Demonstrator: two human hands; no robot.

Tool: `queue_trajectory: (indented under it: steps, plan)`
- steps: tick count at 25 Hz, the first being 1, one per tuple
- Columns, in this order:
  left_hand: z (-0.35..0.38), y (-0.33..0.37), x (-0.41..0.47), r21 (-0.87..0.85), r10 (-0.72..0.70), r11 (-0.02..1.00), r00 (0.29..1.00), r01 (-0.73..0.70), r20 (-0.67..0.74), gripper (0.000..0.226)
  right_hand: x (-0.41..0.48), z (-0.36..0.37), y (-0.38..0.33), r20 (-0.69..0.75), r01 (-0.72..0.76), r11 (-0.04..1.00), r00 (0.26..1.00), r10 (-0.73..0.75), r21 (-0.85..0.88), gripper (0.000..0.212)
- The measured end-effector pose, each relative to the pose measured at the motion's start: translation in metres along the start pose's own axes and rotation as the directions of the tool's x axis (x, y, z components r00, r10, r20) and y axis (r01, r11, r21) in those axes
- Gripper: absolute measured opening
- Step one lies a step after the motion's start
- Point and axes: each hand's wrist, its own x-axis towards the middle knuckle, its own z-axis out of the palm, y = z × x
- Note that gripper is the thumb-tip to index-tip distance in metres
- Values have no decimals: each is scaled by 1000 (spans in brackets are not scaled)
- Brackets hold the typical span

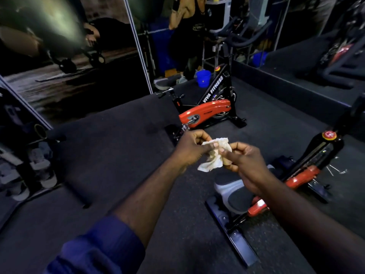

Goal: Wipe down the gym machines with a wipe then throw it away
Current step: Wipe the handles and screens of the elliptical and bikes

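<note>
Above the mat, a soiled wipe (214,155) is pinched between left hand (190,148) and right hand (247,163), probably for refolding to a cleaner face.

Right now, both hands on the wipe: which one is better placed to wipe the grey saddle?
Right, likely. The right hand pinches the wipe and sits just above the grey saddle in the view; the left hand also pinches it but is off to the side, over bare floor.

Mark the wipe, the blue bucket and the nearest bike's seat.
wipe (211,165): head view, crumpled lower fold.
blue bucket (203,78): head view, front wall.
bike seat (239,200): head view, dark padded top.
</note>
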Motion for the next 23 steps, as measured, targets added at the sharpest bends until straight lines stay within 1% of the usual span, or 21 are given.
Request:
queue_trajectory:
  steps: [3,7,9,11,12,13,14,15,16,17,18,19,20,21,22,23]
  plan:
    - [30,-17,32,39,-68,997,992,64,108,7,19,-32,14,-115,-79,992,989,90,97,7]
    - [65,-44,74,59,-128,991,953,116,275,17,28,-62,41,-289,-115,988,947,139,100,19]
    - [81,-58,98,66,-139,990,909,123,392,18,24,-71,53,-377,-115,989,915,142,95,21]
    - [99,-79,121,85,-165,986,850,142,501,13,16,-80,69,-527,-120,992,840,127,49,18]
    - [106,-92,130,116,-178,984,823,137,539,13,11,-80,75,-608,-125,992,788,96,-4,19]
    - [113,-108,139,157,-187,981,801,117,569,15,5,-79,84,-685,-166,982,726,58,-92,23]
    - [121,-126,146,215,-187,974,782,69,594,18,-1,-75,91,-755,-245,950,655,17,-192,27]
    - [126,-140,148,284,-185,959,777,8,602,19,-7,-68,97,-798,-338,892,601,-40,-299,29]
    - [130,-154,148,356,-184,933,771,-59,610,19,-13,-59,103,-830,-414,831,549,-96,-370,29]
    - [133,-168,146,423,-181,897,764,-130,620,23,-16,-46,110,-862,-453,806,490,-132,-381,25]
    - [134,-180,143,477,-181,857,753,-195,633,31,-19,-34,119,-890,-463,807,427,-159,-366,22]
    - [134,-189,138,513,-196,824,729,-240,656,39,-21,-23,128,-908,-470,800,363,-211,-374,22]
    - [134,-194,133,538,-221,798,700,-271,679,43,-22,-13,141,-914,-484,784,310,-262,-389,27]
    - [136,-197,129,568,-249,768,680,-294,689,45,-22,-6,156,-907,-506,756,292,-302,-415,34]
    - [139,-197,127,603,-271,734,679,-313,683,49,-21,-1,168,-891,-508,735,309,-332,-450,41]
    - [141,-196,128,637,-289,702,691,-319,663,53,-19,3,179,-867,-509,706,356,-349,-493,45]
